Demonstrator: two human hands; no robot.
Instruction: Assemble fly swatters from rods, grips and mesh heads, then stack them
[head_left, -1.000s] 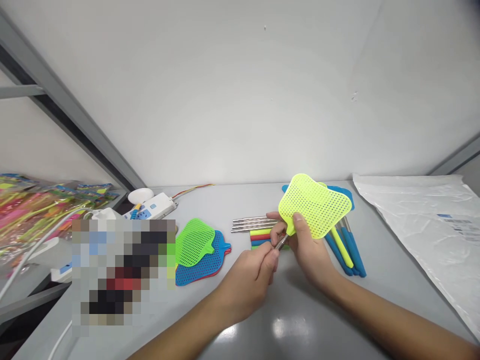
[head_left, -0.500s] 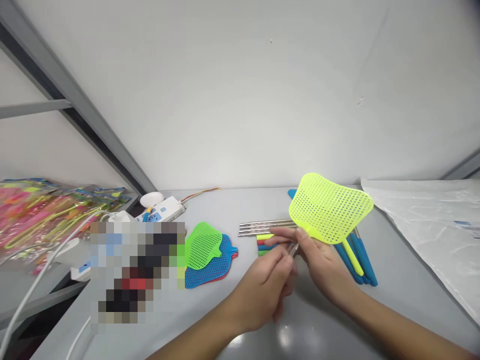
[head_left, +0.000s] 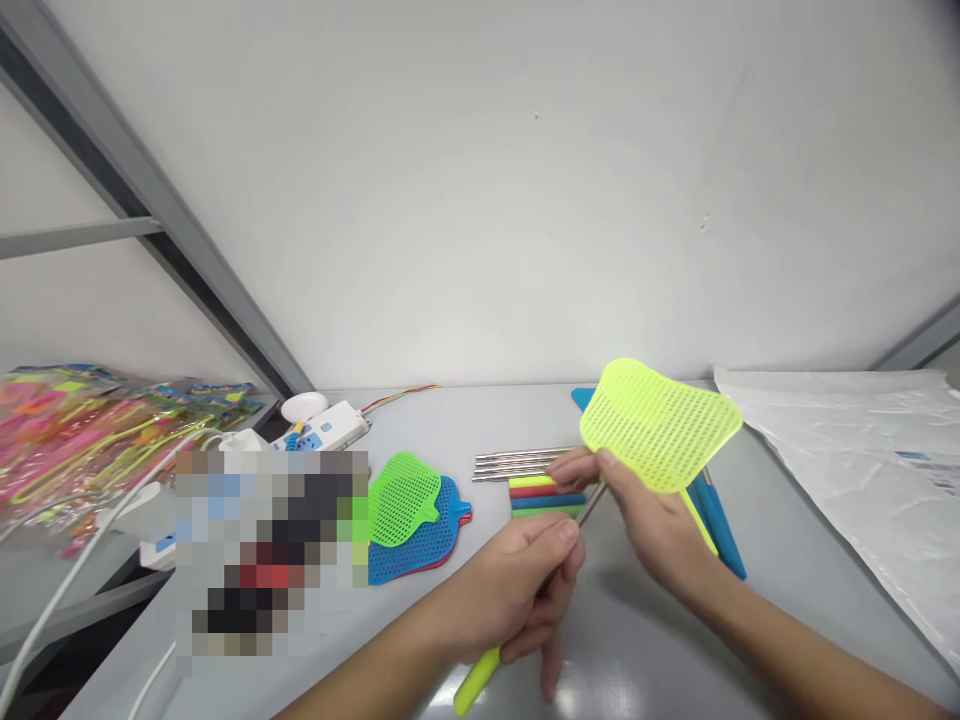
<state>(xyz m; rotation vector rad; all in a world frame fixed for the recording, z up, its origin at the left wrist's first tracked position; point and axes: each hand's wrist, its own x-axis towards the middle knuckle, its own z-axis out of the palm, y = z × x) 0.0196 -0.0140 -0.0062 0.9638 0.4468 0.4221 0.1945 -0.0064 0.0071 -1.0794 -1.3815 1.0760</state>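
Observation:
My left hand (head_left: 529, 590) is closed around a thin metal rod (head_left: 591, 503), and a yellow grip (head_left: 477, 682) sticks out below that hand. My right hand (head_left: 637, 510) pinches the neck of a yellow fly swatter head (head_left: 660, 425), where the rod's upper end meets it; the joint is hidden by the fingers. Behind the hands lie several metal rods (head_left: 517, 464) and a row of coloured grips (head_left: 536, 493) in yellow, red, blue and green. Blue grips (head_left: 716, 520) lie under and beside the right hand, partly covered.
To the left, a green swatter head (head_left: 405, 498) overlaps a blue one (head_left: 444, 535), with red beneath. A power strip (head_left: 326, 428) and white cable stand farther left, near a blurred-out patch. Packaged colourful goods (head_left: 90, 430) fill the far left; plastic sheeting (head_left: 847, 440) covers the right.
My left hand has slid down and left from my right hand, so more rod shows between them. The yellow grip has come into sight below it. The view has tilted slightly.

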